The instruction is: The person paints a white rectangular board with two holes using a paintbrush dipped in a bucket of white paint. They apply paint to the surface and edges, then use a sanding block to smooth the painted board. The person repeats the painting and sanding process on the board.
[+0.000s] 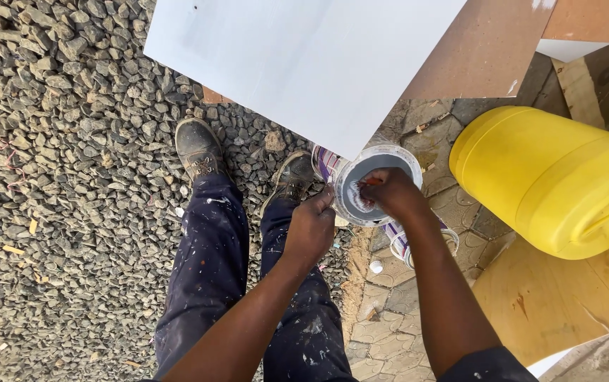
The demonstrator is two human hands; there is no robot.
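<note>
A white board (304,64) overhangs the far rim of the paint bucket (378,185), closing off the approach from above on that side, while a yellow jerrycan (552,177) crowds in just to the right. Open gravel (71,212) spreads to the left, beyond the person's legs (248,283) and boots (202,150).

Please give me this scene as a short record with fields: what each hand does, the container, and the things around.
left hand: grips the rim of the paint bucket
right hand: inside the bucket, on a brush with an orange handle
bucket content: grey paint
above the bucket: white painted board
to the right: yellow jerrycan, lying on its side
ground: gravel and paving stones
</note>
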